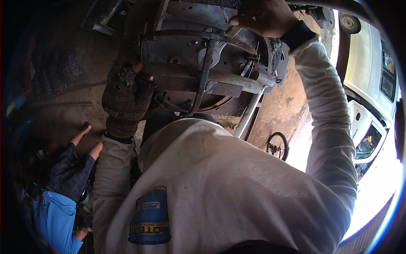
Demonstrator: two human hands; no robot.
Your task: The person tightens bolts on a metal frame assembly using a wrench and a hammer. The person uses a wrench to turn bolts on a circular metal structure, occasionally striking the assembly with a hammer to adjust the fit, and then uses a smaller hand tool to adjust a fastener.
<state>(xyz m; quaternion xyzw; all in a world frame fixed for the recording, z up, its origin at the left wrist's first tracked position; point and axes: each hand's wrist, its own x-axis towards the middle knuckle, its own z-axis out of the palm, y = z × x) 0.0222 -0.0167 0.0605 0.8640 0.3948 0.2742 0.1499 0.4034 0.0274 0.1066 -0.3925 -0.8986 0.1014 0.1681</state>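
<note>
A dark metal frame with curved bars, a flat crossbar and a perforated plate lies before me. A round pipe runs across it. At the pipe's left end is my left hand, in a worn, dirty knit glove with bare fingertips. Its fingers are curled, and shadow hides what they grip. My bare right hand is at the far right of the frame, above a curved bar. Its fingers are bent, with the thumb stretched left, and they pinch a small flat metal piece.
A person in a blue shirt is at lower left. A spoked wheel stands on the floor at right. Beyond it is a pale van with an open door. A metal leg slopes down from the frame.
</note>
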